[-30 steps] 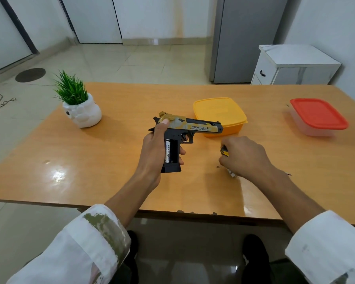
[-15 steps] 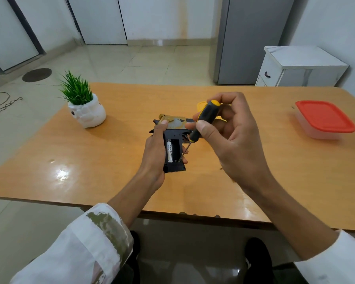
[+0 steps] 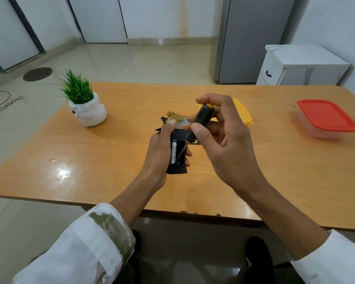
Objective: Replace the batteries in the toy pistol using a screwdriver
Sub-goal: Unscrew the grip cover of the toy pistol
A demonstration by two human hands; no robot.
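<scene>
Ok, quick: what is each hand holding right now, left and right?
Left hand: closed, gripping the toy pistol by its handle.
Right hand: closed, holding the screwdriver, tip pointed down at the pistol's handle.

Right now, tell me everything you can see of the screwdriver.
The screwdriver has a black handle with a yellow cap, plastic by its look, and a thin metal shaft. The right hand pinches the handle, thumb low, a finger over the cap. It tilts down and left, its tip in the open grip of the toy pistol, beside the battery.
</scene>
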